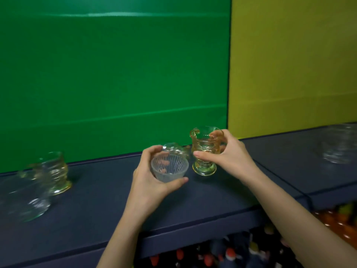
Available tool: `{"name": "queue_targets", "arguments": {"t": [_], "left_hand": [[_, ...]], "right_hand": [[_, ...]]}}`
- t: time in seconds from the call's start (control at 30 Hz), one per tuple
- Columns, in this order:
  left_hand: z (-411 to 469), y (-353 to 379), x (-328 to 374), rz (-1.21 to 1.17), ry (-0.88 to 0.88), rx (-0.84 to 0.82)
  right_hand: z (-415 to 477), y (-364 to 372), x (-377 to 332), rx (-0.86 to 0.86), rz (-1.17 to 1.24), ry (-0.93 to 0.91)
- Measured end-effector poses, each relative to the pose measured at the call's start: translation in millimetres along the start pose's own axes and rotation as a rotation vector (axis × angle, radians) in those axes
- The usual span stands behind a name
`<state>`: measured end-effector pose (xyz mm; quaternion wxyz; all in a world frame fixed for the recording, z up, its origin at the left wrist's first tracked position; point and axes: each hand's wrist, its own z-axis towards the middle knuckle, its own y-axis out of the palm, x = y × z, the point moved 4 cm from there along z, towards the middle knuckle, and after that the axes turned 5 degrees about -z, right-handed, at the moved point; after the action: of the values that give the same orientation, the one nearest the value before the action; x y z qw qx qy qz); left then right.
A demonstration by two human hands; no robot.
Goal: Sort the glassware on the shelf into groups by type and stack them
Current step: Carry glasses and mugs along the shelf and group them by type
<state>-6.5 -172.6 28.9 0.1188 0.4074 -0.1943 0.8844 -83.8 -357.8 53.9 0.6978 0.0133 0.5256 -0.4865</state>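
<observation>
My left hand (148, 178) grips a small clear ribbed glass bowl (169, 168) just above the dark blue shelf (100, 206). My right hand (229, 153) holds an amber footed glass mug (205, 150) that stands upright to the right of the bowl. Another piece of clear glass (174, 148) shows behind the bowl, partly hidden. At the left stand a second amber mug (56, 172) and a clear bowl (29, 198), both blurred. More clear glassware (341, 145) sits at the far right, also blurred.
Green (116, 74) and yellow (289, 64) panels form the back wall behind the shelf. A seam (284, 182) divides the shelf top right of my right arm. Below the shelf's front edge lie dark and orange objects (231, 252).
</observation>
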Motion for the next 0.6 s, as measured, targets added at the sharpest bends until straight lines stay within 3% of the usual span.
{"name": "queue_targets", "arguments": {"t": [0.23, 0.6], "left_hand": [[5, 130, 36, -0.134, 0.020, -0.089], [-20, 318, 91, -0.181, 0.053, -0.170]], "right_hand": [[-24, -119, 75, 0.111, -0.044, 0.085], [-49, -290, 182, 0.152, -0.091, 0.113]]}}
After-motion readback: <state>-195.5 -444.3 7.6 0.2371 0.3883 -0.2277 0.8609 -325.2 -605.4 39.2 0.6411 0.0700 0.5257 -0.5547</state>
